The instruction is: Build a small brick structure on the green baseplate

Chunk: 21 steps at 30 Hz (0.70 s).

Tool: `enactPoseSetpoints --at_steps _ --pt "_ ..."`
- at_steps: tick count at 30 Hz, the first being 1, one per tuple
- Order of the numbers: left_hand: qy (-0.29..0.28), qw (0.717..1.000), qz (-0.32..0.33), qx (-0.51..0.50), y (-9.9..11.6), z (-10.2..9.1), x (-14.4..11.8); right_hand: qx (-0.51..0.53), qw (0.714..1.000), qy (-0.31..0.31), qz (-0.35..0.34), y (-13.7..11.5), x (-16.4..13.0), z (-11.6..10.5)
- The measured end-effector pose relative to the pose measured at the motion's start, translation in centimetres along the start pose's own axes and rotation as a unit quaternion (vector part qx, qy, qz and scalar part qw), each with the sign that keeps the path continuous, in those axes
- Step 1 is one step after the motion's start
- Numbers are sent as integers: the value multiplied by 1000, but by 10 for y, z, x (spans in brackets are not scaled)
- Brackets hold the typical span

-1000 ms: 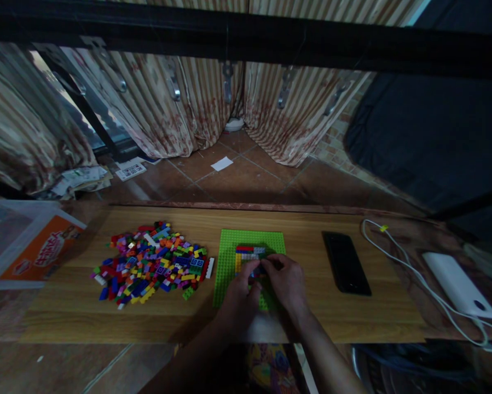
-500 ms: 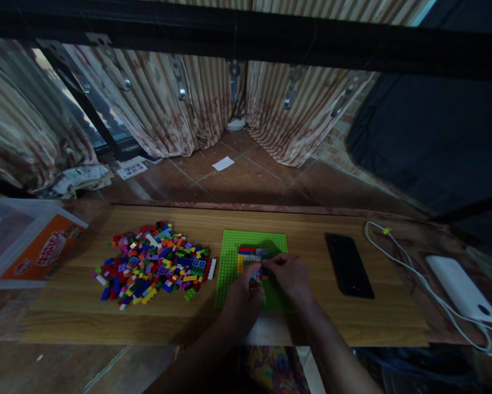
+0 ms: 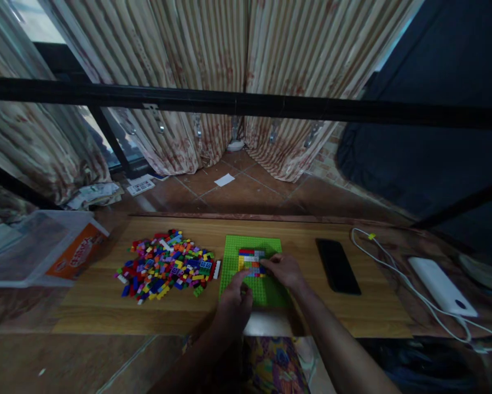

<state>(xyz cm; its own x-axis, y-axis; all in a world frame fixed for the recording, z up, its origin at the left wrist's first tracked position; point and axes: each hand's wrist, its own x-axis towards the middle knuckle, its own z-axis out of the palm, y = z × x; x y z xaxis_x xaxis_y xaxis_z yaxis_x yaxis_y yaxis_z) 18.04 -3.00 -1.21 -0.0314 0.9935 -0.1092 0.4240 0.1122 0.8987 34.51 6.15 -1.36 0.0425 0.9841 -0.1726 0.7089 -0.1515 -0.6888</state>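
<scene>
A patch of colored building bricks (image 3: 254,256), red, yellow, gray, blue and orange, is fixed on a green studded baseplate (image 3: 232,246). My right hand (image 3: 285,270) reaches in from the right, with thumb and forefinger pinched on a small dark blue brick at the patch's right edge. Part of that brick is hidden by the fingertips. At the lower left of the patch is my left hand (image 3: 234,300). One digit stretches toward the bricks while its other fingers are curled, with a gap between and nothing visible in it.
Left of the baseplate lies a heap of loose bricks (image 3: 167,268) on the wooden board (image 3: 118,317). A clear plastic box (image 3: 32,246) with an orange label stands farther left. To the right are a black phone (image 3: 338,266), a white power bank (image 3: 440,287) and a white cable (image 3: 387,266).
The camera view has tilted up and shifted. My left hand has drawn back slightly from the bricks, uncovering more of the patch. My right hand stays at the patch's right edge.
</scene>
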Motion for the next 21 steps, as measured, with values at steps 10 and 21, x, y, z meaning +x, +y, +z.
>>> enactPoseSetpoints --at_steps 10,21 --pt "128 967 143 170 -56 -20 -29 -137 968 95 -190 33 -106 19" --pt "4 951 208 231 -37 -5 -57 -125 961 114 -217 65 -82 9"
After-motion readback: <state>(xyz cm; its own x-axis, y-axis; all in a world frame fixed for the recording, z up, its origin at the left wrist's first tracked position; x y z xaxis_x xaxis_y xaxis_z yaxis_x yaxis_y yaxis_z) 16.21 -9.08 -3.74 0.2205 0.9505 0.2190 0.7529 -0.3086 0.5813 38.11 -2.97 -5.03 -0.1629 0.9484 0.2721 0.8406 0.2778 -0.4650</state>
